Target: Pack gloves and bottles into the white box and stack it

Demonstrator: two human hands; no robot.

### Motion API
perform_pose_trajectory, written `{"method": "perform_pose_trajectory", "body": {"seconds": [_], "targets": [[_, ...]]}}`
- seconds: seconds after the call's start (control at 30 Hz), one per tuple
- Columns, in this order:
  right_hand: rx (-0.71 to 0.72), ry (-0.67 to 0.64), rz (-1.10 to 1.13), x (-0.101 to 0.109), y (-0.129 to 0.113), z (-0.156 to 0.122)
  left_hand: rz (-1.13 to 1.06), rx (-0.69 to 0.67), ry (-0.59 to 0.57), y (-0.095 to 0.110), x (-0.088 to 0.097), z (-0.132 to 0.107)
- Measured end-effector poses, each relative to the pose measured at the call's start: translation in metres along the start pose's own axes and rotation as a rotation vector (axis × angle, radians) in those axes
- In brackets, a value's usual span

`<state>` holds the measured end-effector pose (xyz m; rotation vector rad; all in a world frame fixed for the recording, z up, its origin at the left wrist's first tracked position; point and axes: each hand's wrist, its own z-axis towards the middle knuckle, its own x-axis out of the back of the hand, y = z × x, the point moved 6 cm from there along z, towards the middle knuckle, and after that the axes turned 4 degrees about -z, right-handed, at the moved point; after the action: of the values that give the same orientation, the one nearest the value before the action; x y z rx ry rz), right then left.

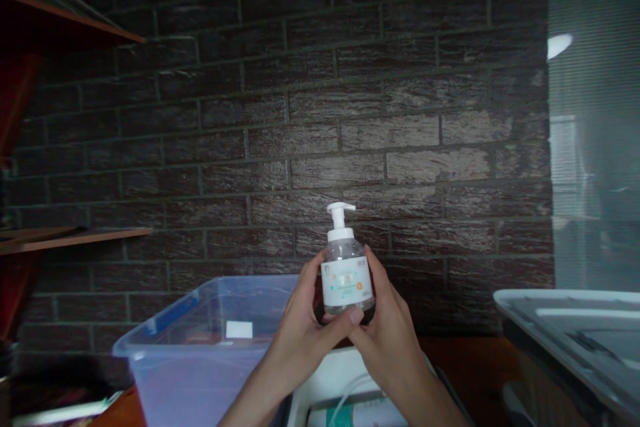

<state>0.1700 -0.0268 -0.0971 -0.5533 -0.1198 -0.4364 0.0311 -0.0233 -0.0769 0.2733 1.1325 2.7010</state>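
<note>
A clear pump bottle (346,280) with a white pump head and a white printed label is held upright in front of me. My left hand (307,320) grips it from the left side, with the thumb under its base. My right hand (387,320) wraps the right side, its thumb also near the bottom. Both hands are closed on the bottle, and most fingers are hidden behind it. Below the hands sits a white bin (300,392) with a tube-like green and white item (367,412) in it.
A translucent plastic box (175,363) with a blue handle stands at the left. On the right is a grey-white lid (590,320). Wooden shelves (100,237) jut from the left, and a dark brick wall (300,113) rises behind.
</note>
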Motion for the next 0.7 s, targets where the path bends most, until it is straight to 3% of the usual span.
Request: {"method": "perform_pose_trajectory", "body": {"seconds": [0.27,0.7], "targets": [[-0.016,0.029,0.148,0.004,-0.007,-0.001,-0.171,-0.084,-0.011,0.013,-0.002,0.003],[0.015,-0.049,0.157,0.001,-0.006,-0.002,0.064,-0.279,0.093,0.016,-0.001,-0.003]]}}
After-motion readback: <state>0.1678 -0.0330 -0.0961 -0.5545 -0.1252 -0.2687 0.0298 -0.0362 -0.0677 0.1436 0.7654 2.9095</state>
